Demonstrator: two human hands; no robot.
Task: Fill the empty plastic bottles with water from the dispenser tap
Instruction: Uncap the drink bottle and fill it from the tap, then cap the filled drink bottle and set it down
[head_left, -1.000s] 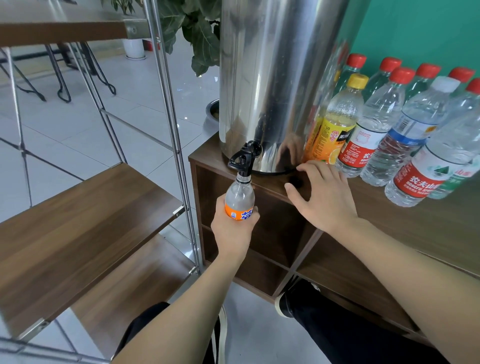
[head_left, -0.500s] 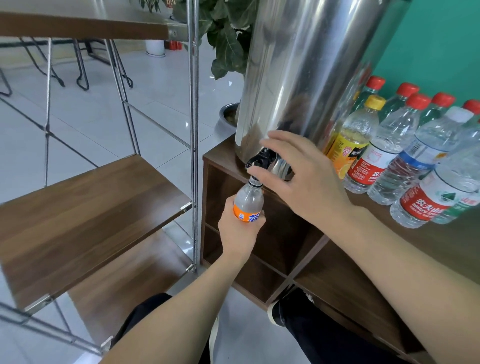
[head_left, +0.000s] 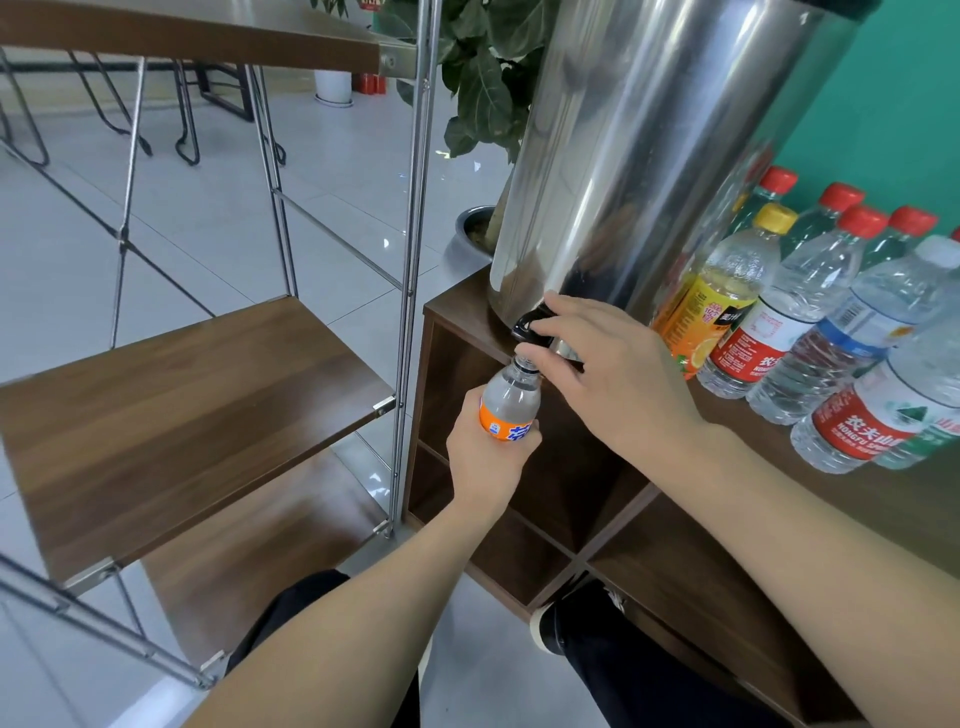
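A: Far left, what's there?
B: Metal-frame shelf rack (head_left: 197, 395) w/ wood boards, standing on the tile floor, just beside the brown cabinet (head_left: 691, 551).

A: Left hand?
B: Left hand (head_left: 485, 462) wrapped round the lower half of a small clear bottle w/ orange label (head_left: 509, 405). Bottle's upright, slightly tilted, no cap, mouth right up under the black tap (head_left: 535, 330).

A: Water level?
B: Can't tell; plastic looks clear, no flow visible.

A: Tap belongs to?
B: Big steel dispenser (head_left: 649, 156), sits at the left end of the cabinet's tabletop. Leafy plant (head_left: 483, 88) behind it.

A: Right hand?
B: Right hand (head_left: 618, 374) on the tap: fingers curled over the black lever, thumb below near the bottle neck. Gripping it, palm down.

A: Further right?
B: Cluster of capped bottles on the tabletop, touching each other: yellow-cap juice bottle (head_left: 727, 291) nearest the dispenser, then red-cap water bottles (head_left: 795, 312), one white-cap (head_left: 852, 332). Green wall (head_left: 898, 104) behind.
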